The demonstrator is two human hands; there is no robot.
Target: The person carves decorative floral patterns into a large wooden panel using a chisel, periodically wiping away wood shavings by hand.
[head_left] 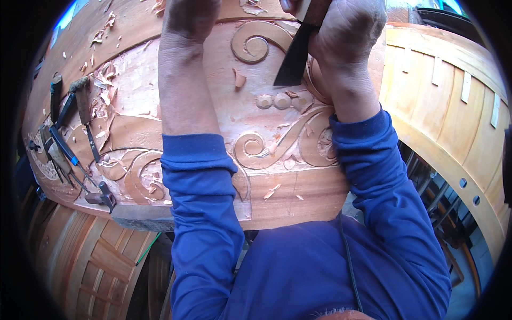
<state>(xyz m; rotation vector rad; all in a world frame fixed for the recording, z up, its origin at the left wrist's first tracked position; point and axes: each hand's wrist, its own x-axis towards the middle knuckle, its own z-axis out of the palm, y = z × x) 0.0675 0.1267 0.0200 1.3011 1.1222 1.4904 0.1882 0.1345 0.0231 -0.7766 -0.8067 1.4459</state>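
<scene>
My right hand (pixel 349 29) is wrapped round the wooden handle of a dark, flat-bladed tool (pixel 295 58) whose blade flares toward its edge. The blade tilts down to the left above a carved wooden panel (pixel 298 194), near a row of round carved beads (pixel 282 101). Whether its edge touches the wood I cannot tell. My left hand (pixel 191 16) reaches over the panel to the top edge of the picture, its fingers out of sight. Between my arms are raised scrolls (pixel 250 49) and a curled wood chip (pixel 240 79).
At the left, several carving chisels (pixel 64 144) lie on the panel beside a small hammer (pixel 101 197). Wood shavings (pixel 106 88) are scattered nearby. A pale slatted wooden piece (pixel 442 80) stands at the right; panelled woodwork (pixel 104 256) is below left.
</scene>
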